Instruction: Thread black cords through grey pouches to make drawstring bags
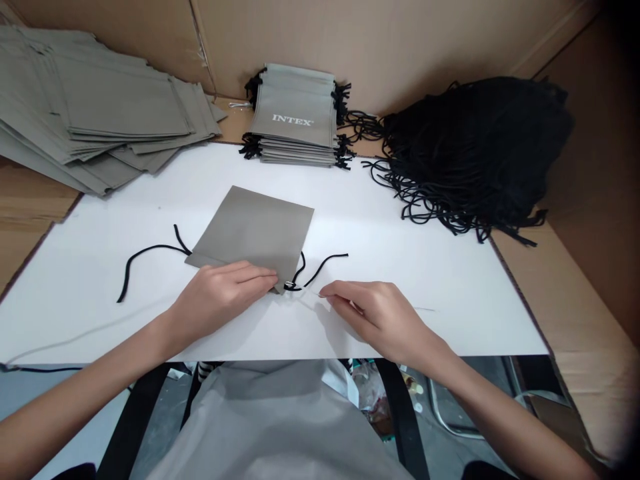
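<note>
A grey fabric pouch [255,230] lies flat on the white table in front of me. My left hand [225,293] grips its near edge by the right corner, fingers together on top and thumb hidden. Black cord [155,248] trails from the pouch's left side, and more black cord [325,267] curls at the right corner. There a thin metal wire threader [310,292] has its looped end around the cord. My right hand [373,313], just right of the corner, pinches this wire between thumb and fingers; a thin straight end shows beyond the hand.
Behind the pouch stands a stack of grey INTEX pouches [295,110] with black cord ends. Loose grey pouches [120,107] are piled at the back left. A large heap of black cords [475,147] fills the back right. Cardboard walls [400,47] border the table [425,267].
</note>
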`<state>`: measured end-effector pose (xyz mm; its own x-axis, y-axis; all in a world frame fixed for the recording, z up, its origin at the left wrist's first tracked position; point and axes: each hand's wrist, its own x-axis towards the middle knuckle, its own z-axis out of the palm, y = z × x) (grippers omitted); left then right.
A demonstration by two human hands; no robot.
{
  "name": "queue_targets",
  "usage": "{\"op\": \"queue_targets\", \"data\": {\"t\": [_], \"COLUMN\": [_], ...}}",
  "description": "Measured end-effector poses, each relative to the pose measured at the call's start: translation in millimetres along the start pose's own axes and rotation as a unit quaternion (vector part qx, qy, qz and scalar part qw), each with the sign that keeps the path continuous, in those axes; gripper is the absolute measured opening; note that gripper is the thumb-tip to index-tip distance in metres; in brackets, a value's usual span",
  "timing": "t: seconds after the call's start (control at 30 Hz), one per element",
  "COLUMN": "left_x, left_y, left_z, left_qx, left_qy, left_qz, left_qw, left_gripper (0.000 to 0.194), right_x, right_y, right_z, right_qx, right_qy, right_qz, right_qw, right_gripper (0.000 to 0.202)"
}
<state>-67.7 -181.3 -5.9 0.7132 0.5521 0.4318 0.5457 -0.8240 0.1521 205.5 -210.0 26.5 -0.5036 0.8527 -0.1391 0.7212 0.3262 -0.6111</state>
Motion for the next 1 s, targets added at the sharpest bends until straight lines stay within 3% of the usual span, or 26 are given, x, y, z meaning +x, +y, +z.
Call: {"op": "queue_targets", "data": {"t": [0.17, 0.3, 0.77, 1.0], "left_x": [2.5, 4.5, 4.2, 7.5], "left_y": [6.4, 11.7, 15.1, 18.2], "left_z": [-11.3, -22.1, -23.4, -20.8], "left_qx": [-0.058, -0.096, -0.081, -0.060], "left_qy": [0.092, 0.107, 0.115, 0.102], "left_qz": [-0.027, -0.042, -0.023, -0.020], "left_qw": [0.994, 0.989, 0.990, 0.993], "left_gripper": [0.013, 0.015, 0.013, 0.015], "right_x": [-7.0, -11.0, -7.2, -5.1], "right_y": [-1.7, -7.3, -20.0, -22.9], "right_z": [-5.5, -13.8, -26.5, -21.6], "right_qx": [-0.009, -0.050, -0.006, -0.035], "right_qy": [0.062, 0.071, -0.003, 0.007], "right_qz": [-0.103, -0.136, -0.086, -0.082], "right_qw": [0.993, 0.987, 0.996, 0.996], "right_gripper": [0.026, 0.026, 0.027, 0.027]}}
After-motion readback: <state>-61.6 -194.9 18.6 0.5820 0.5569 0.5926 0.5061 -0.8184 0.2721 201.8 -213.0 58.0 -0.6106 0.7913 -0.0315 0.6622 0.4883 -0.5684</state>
